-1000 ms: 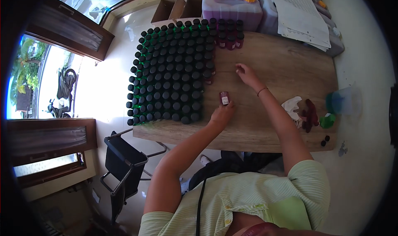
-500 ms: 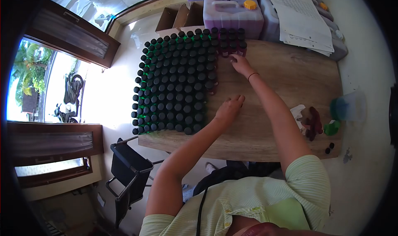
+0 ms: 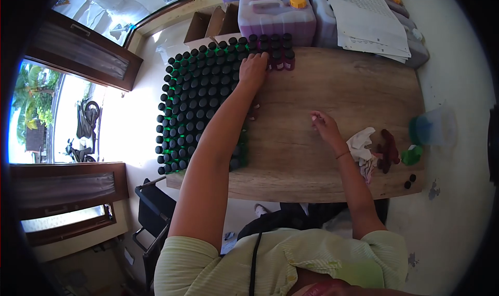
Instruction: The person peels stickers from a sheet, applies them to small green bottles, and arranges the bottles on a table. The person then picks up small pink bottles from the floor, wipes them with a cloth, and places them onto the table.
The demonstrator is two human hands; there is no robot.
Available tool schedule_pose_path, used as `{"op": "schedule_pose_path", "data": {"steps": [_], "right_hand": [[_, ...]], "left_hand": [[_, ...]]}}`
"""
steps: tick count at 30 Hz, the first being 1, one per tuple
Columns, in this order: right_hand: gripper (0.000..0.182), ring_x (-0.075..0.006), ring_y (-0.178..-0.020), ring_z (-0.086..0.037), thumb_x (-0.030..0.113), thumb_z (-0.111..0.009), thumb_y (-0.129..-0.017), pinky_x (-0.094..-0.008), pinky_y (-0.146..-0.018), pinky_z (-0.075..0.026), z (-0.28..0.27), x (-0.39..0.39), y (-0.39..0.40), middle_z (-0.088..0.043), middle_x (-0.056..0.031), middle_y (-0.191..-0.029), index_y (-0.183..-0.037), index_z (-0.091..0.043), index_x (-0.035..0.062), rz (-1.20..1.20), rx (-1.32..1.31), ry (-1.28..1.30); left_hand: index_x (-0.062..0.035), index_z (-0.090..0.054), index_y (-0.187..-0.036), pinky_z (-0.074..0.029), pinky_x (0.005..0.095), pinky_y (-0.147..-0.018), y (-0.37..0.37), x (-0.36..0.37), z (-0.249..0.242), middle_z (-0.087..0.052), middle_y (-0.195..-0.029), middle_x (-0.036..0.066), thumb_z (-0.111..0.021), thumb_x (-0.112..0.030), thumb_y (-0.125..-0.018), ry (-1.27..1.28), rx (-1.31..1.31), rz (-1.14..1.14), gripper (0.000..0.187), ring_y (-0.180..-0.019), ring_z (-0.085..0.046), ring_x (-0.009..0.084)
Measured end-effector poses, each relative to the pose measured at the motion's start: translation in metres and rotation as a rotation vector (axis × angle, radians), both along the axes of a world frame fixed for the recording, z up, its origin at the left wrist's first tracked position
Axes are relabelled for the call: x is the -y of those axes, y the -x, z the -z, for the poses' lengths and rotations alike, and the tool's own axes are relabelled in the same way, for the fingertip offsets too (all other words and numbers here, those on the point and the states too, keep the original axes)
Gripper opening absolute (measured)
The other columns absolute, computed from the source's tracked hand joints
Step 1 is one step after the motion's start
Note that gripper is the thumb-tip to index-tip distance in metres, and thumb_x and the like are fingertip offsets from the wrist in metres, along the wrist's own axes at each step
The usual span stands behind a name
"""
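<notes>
My left hand (image 3: 253,70) reaches over the far right part of a large block of black-capped bottles (image 3: 200,93), its fingers bent down around a bottle's cap; the fingertips are partly hidden. Many bottles in the block show green between the caps. Close to that hand, on its right, stand several magenta-purple bottles (image 3: 279,63) with black caps. My right hand (image 3: 325,125) hovers above the wooden table, loosely curled, and nothing shows in its fingers. Just below and right of it lies a white crumpled cloth (image 3: 360,142).
A dark red cloth (image 3: 388,150), a green object (image 3: 412,154) and two loose black caps (image 3: 410,181) lie at the table's (image 3: 291,176) right end. Beside them stands a clear tub (image 3: 439,128) with blue-green. Purple-filled jerrycans (image 3: 275,18), paper sheets (image 3: 369,20) and cardboard boxes (image 3: 210,23) line the back.
My left hand has moved from the table's middle up to the far bottles. My right hand has drawn back from the purple bottles toward me. The view has shifted slightly.
</notes>
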State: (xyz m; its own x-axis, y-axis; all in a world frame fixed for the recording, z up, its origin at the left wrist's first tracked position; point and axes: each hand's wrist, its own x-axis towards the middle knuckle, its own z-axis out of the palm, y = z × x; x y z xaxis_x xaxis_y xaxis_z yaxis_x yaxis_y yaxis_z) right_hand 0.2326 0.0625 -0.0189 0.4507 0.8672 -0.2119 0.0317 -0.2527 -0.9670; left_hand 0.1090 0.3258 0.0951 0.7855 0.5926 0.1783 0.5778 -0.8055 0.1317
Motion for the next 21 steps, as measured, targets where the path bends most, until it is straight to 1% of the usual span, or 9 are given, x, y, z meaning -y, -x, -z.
{"op": "schedule_pose_path", "data": {"steps": [3, 6, 9, 12, 15, 18, 20, 21], "right_hand": [[0.027, -0.0093, -0.074, -0.059, 0.018, -0.053, -0.09, -0.0239, -0.065, -0.048, 0.0, 0.016, 0.007, -0.061, -0.0034, -0.091, -0.112, -0.057, 0.0034, 0.021, -0.01, -0.021], [0.027, -0.0097, -0.073, -0.059, 0.018, -0.054, -0.09, -0.0239, -0.065, -0.048, -0.007, 0.027, 0.014, -0.061, -0.0036, -0.091, -0.112, -0.057, 0.0029, 0.041, -0.009, -0.006], [0.026, -0.0096, -0.073, -0.058, 0.018, -0.054, -0.09, -0.0238, -0.065, -0.047, -0.009, 0.038, 0.019, -0.061, -0.0035, -0.088, -0.111, -0.057, 0.0029, 0.054, -0.038, -0.014], [0.026, -0.0092, -0.073, -0.058, 0.018, -0.054, -0.09, -0.0237, -0.065, -0.047, -0.003, 0.05, 0.021, -0.06, -0.0029, -0.085, -0.111, -0.057, 0.0028, 0.046, -0.023, 0.006], [0.026, -0.0087, -0.072, -0.057, 0.018, -0.053, -0.09, -0.0234, -0.065, -0.046, -0.009, 0.056, 0.026, -0.06, -0.0021, -0.083, -0.111, -0.057, 0.0028, 0.062, -0.028, 0.037], [0.025, -0.0082, -0.071, -0.056, 0.018, -0.053, -0.091, -0.023, -0.064, -0.046, -0.004, 0.059, 0.03, -0.06, -0.0016, -0.082, -0.11, -0.058, 0.0031, 0.09, -0.062, 0.055], [0.025, -0.0076, -0.07, -0.056, 0.018, -0.053, -0.091, -0.0227, -0.063, -0.045, 0.002, 0.06, 0.032, -0.06, -0.0011, -0.081, -0.11, -0.058, 0.0036, 0.089, -0.079, 0.052], [0.026, -0.0077, -0.074, -0.057, 0.02, -0.053, -0.091, -0.0228, -0.065, -0.046, 0.006, 0.061, 0.031, -0.06, -0.0005, -0.086, -0.112, -0.057, 0.0046, 0.063, -0.078, 0.076]], "left_hand": [[-0.0115, -0.051, -0.1, -0.042, 0.0392, -0.084, 0.0, -0.009, 0.011, -0.058, -0.098, 0.007, -0.069, -0.01, -0.068, -0.021, 0.028, 0.026, 0.036, -0.103, -0.052, 0.027], [-0.0118, -0.053, -0.101, -0.041, 0.0392, -0.085, -0.002, -0.012, 0.014, -0.058, -0.098, 0.007, -0.069, -0.01, -0.068, -0.007, -0.008, 0.044, 0.037, -0.104, -0.052, 0.0271], [-0.0115, -0.055, -0.097, -0.042, 0.0378, -0.082, -0.001, -0.013, 0.014, -0.059, -0.095, 0.007, -0.066, -0.017, -0.074, -0.049, -0.007, 0.088, 0.026, -0.099, -0.055, 0.0268], [-0.0117, -0.057, -0.098, -0.044, 0.0394, -0.081, -0.005, -0.012, 0.007, -0.058, -0.096, 0.009, -0.068, -0.02, -0.073, 0.107, -0.042, 0.042, 0.029, -0.096, -0.057, 0.0304], [-0.0122, -0.059, -0.101, -0.047, 0.0436, -0.078, -0.009, -0.014, 0.003, -0.06, -0.097, 0.014, -0.067, -0.024, -0.075, 0.156, -0.009, 0.029, 0.03, -0.091, -0.059, 0.0354], [-0.0092, -0.06, -0.101, -0.047, 0.0446, -0.078, -0.017, -0.008, -0.007, -0.062, -0.094, 0.017, -0.066, -0.024, -0.075, 0.195, -0.084, 0.024, 0.031, -0.093, -0.059, 0.0354], [-0.007, -0.06, -0.1, -0.047, 0.0449, -0.078, -0.019, -0.009, -0.001, -0.063, -0.092, 0.019, -0.067, -0.025, -0.075, 0.239, -0.1, -0.025, 0.031, -0.093, -0.06, 0.0355], [-0.0059, -0.06, -0.099, -0.047, 0.045, -0.079, -0.021, -0.009, 0.001, -0.063, -0.091, 0.02, -0.067, -0.025, -0.075, 0.261, -0.108, -0.05, 0.032, -0.093, -0.06, 0.0355]]}}
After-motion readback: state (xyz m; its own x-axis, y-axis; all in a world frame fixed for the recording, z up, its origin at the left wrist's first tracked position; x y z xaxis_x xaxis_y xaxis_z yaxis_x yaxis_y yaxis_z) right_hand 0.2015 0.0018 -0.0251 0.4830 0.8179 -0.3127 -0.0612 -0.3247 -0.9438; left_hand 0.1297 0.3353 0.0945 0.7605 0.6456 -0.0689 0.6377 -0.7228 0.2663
